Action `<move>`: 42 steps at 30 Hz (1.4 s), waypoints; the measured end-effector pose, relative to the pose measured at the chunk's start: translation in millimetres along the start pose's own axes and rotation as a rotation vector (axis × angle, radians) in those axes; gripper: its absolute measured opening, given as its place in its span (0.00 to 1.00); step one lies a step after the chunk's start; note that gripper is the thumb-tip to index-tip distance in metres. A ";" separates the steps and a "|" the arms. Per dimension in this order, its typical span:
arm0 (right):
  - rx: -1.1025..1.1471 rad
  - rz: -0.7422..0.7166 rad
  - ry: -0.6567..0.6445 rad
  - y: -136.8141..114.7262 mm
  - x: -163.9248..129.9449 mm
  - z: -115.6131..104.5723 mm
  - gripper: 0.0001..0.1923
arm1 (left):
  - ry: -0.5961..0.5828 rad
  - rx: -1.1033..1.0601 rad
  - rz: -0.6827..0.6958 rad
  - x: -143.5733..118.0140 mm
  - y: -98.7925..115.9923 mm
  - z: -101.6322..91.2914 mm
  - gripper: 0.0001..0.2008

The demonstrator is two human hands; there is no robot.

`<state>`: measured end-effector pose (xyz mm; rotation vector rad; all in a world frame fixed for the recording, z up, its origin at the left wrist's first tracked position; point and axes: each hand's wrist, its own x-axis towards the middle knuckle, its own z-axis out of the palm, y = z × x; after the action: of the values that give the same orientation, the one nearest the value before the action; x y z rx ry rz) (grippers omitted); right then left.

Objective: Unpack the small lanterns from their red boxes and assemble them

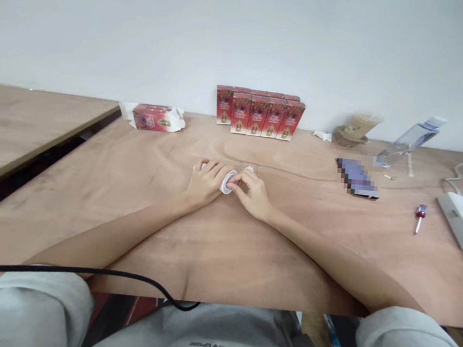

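Note:
My left hand (208, 182) is wrapped round a white cylinder-like thing (223, 187), mostly hidden by the fingers. Its round, rimmed end faces right, and a bit of white also shows at the far side of the hand. My right hand (253, 193) is closed in a pinch at that rimmed end, fingertips touching it. What the pinch holds, if anything, is too small to make out. Just beyond the right knuckles lies a small white scrap (250, 169) by a thin pale outline on the table.
Several red printed boxes (257, 116) stand against the wall. A red pack in torn white wrap (151, 117) lies left of them. Rightward are a drink cup (358, 129), a tilted clear bottle (409, 140), a phone (357, 178), a screwdriver (420, 218) and a power strip (462, 223). A black cable (123, 275) crosses near me.

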<state>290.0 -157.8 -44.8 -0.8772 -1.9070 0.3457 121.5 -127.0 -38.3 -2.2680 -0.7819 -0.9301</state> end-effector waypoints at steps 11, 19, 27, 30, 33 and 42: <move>-0.134 -0.071 -0.017 1.7 -2.9 2.1 0.07 | -0.022 0.009 -0.034 -0.4 0.5 0.6 0.08; -0.353 -0.143 0.045 -4.5 -5.4 2.2 0.08 | -0.054 0.011 -0.049 -0.3 1.6 -0.4 0.08; -0.282 -0.116 0.092 -2.7 -5.5 2.1 0.06 | -0.039 0.015 -0.073 -1.0 0.1 1.5 0.08; -0.230 -0.057 0.102 3.3 -4.2 -1.4 0.07 | -0.111 -0.005 -0.158 -2.5 -1.9 1.7 0.09; -0.252 0.072 0.113 14.5 -0.3 -7.8 0.06 | -0.157 -0.028 -0.239 -2.5 -2.8 0.8 0.09; -0.390 0.491 -0.012 39.4 8.5 -17.6 0.06 | -0.149 0.014 -0.183 -1.1 -0.4 0.7 0.08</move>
<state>319.8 -126.5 -53.1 -1.6144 -1.7806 0.2694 120.9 -126.6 -39.4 -2.3027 -1.0733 -0.8392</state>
